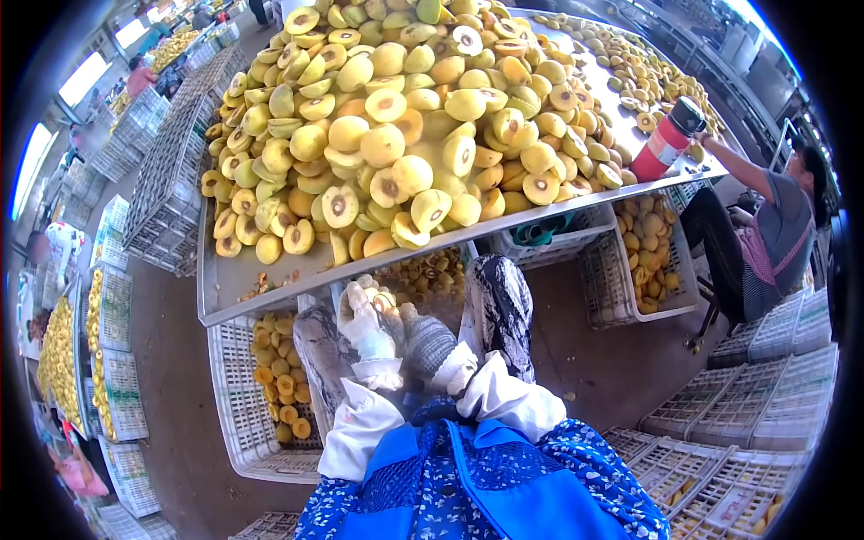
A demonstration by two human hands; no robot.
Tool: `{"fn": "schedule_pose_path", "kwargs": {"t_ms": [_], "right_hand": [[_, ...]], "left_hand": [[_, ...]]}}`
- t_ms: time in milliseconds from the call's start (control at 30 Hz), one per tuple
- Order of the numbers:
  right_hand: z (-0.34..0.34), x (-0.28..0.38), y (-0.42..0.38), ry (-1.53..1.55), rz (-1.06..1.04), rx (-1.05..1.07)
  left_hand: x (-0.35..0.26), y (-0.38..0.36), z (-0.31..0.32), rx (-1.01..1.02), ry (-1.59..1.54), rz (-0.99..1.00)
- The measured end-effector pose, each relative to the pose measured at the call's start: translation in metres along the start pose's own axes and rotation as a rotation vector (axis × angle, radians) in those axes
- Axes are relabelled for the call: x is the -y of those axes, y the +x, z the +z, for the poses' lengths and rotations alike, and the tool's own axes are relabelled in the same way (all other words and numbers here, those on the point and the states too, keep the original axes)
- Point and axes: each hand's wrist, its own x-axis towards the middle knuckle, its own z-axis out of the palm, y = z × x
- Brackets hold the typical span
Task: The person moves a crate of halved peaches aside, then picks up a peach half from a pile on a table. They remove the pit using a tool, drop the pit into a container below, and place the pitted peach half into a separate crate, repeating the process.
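Note:
Both my hands are close together over my lap, below the table's front edge. My left hand (364, 324), in a whitish glove, is closed around a peach half (385, 300), partly hidden by the fingers. Close beside it, my right hand (428, 345), in a grey knitted glove, is curled with its thumb towards the fruit. Whatever lies inside the right hand is hidden. Just beyond my hands, peach pieces (427, 274) lie low beneath the table edge. Above them rises a large heap of halved yellow peaches (378, 144), many showing brown centres.
The metal table (270, 304) spans the front. A white crate of peach halves (232, 396) stands at my left, another crate (621, 310) at right. A seated person (774, 225) works near a red bottle (661, 148). Stacked crates (738, 405) fill the lower right.

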Motion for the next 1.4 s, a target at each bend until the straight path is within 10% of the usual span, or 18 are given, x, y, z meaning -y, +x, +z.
{"fn": "schedule_pose_path", "kwargs": {"t_ms": [367,500,533,733,833,967,1033,1167,1233,1400], "right_hand": [[0.053,-0.043,0.021,0.518,-0.406,-0.175],[0.039,-0.049,0.02,0.086,-0.742,-0.267],[0.037,-0.054,0.022,0.529,-0.465,0.089],[0.009,-0.07,0.034,0.334,-0.601,0.335],[0.002,-0.073,0.038,0.715,-0.399,0.614],[-0.008,-0.052,0.01,1.346,0.102,1.157],[0.017,-0.016,-0.013,1.781,0.234,0.705],[0.027,-0.015,-0.005,1.529,0.182,0.618],[0.058,-0.079,0.025,1.443,0.561,0.663],[0.041,-0.045,0.025,1.068,0.485,0.591]], "left_hand": [[0.008,0.006,-0.01,0.087,0.269,0.204],[0.01,0.012,-0.019,0.212,0.174,0.123],[0.004,0.009,-0.018,0.201,0.16,0.062],[-0.021,0.015,-0.025,0.599,0.549,0.13],[-0.024,0.016,-0.038,0.854,0.712,0.239],[-0.028,0.005,-0.033,0.519,0.224,-0.238],[-0.033,0.006,-0.033,0.403,0.062,-0.272],[-0.076,0.04,-0.081,0.026,0.178,0.077],[-0.109,0.086,-0.13,0.07,1.329,0.908],[-0.183,0.148,0.001,0.291,1.495,1.356]]}}
